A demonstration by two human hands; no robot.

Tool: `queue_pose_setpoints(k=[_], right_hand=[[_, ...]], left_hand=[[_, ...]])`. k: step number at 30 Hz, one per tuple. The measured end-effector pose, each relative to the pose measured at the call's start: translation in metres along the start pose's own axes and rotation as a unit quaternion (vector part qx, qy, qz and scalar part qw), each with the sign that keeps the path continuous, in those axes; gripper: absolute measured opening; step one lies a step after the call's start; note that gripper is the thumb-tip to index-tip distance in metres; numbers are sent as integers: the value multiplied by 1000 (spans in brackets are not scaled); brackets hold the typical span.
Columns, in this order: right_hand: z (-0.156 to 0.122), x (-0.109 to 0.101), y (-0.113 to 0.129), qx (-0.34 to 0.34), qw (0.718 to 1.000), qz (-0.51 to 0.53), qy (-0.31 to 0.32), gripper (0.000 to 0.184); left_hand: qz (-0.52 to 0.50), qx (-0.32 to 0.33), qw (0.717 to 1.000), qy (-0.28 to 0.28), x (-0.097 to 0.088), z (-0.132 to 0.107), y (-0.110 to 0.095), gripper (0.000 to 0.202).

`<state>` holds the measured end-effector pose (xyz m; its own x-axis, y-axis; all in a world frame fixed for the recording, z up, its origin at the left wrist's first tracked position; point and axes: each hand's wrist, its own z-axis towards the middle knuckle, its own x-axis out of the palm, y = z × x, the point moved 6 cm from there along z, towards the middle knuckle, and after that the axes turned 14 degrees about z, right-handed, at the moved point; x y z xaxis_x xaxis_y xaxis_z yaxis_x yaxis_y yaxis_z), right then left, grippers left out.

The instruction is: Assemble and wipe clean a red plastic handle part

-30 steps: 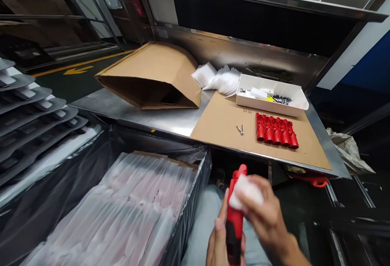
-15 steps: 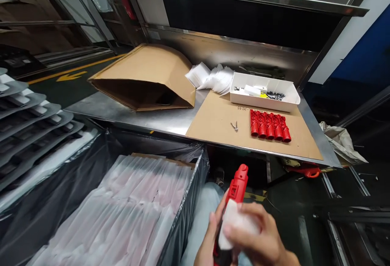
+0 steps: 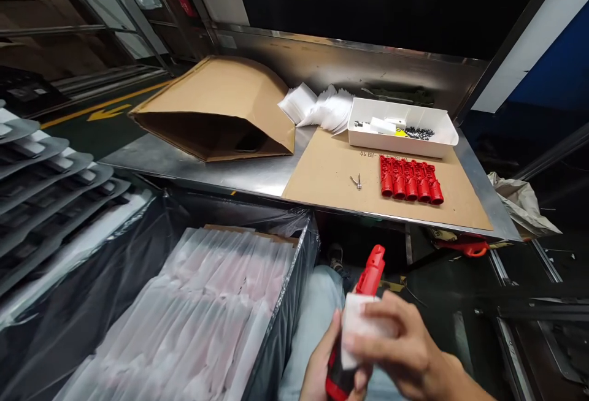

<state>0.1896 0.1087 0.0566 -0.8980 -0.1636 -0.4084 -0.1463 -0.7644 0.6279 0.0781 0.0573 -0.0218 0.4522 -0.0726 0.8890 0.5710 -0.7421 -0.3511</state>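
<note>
Red plastic part (image 3: 372, 279) upright in the left hand (image 3: 319, 369), fingers (image 3: 335, 335) curled round its lower half. White bag (image 3: 361, 327) over the middle of the part, pinched in the right hand (image 3: 407, 343), fingers (image 3: 385, 321) closed narrow on it. Top of the part bare (bag not fully on). Five more red parts (image 3: 410, 180) unbagged in a row on the cardboard sheet (image 3: 331, 186); loose bags (image 3: 317, 108) on the table (image 3: 239, 174) behind. Below, a lined bin (image 3: 294, 254) full of white packets.
</note>
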Motion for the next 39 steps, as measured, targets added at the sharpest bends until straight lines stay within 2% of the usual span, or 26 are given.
queue_pose_setpoints(k=[1, 3, 5, 9, 12, 16, 18, 20, 22, 24, 26, 30, 33, 35, 37, 39], right_hand=[[1, 1, 1, -9, 1000, 8, 23, 34], [4, -3, -3, 13, 999, -13, 28, 30], [7, -7, -4, 22, 999, -22, 19, 29], [6, -4, 2, -15, 997, 6, 71, 32], [8, -9, 0, 9, 997, -51, 54, 29], [9, -9, 6, -20, 997, -30, 75, 29], [8, -9, 3, -7, 995, -61, 78, 30], [7, -11, -1, 16, 993, -105, 51, 34], [5, -9, -2, 22, 994, -98, 37, 35], [4, -3, -1, 12, 996, -71, 54, 34], [5, 1, -6, 25, 993, -85, 72, 34], [10, -2, -11, 76, 988, -128, 34, 35], [10, 12, 0, 35, 994, -69, 83, 35], [11, 16, 1, 38, 991, -85, 99, 37], [11, 10, -6, 74, 986, -138, 61, 37], [10, 9, -8, 69, 986, -144, 48, 38]], left_hand=[[-12, -26, 1000, 13, -1, -1, 3, 54], [-20, -59, 997, 39, -2, -2, 6, 61], [-18, -68, 995, 67, 1, -3, 4, 63], [-35, -81, 991, 106, 10, -5, 2, 59], [-38, -100, 986, 126, 14, -6, 3, 65], [-84, -95, 986, 111, 12, -3, 4, 53], [-93, -92, 986, 108, 9, -1, 4, 55], [-94, -93, 984, 116, 7, 0, 5, 60], [-101, -87, 983, 127, 7, 1, 4, 57], [-106, -78, 982, 134, 8, 2, 3, 52], [-104, -70, 983, 135, 8, 1, 2, 54], [-66, -71, 987, 129, 8, -3, 0, 60], [-28, -65, 991, 110, 5, -2, -3, 54], [-11, -72, 991, 117, 5, -2, -2, 54], [8, -79, 990, 118, 4, -4, 0, 59], [13, -60, 995, 75, -2, -4, 0, 61]])
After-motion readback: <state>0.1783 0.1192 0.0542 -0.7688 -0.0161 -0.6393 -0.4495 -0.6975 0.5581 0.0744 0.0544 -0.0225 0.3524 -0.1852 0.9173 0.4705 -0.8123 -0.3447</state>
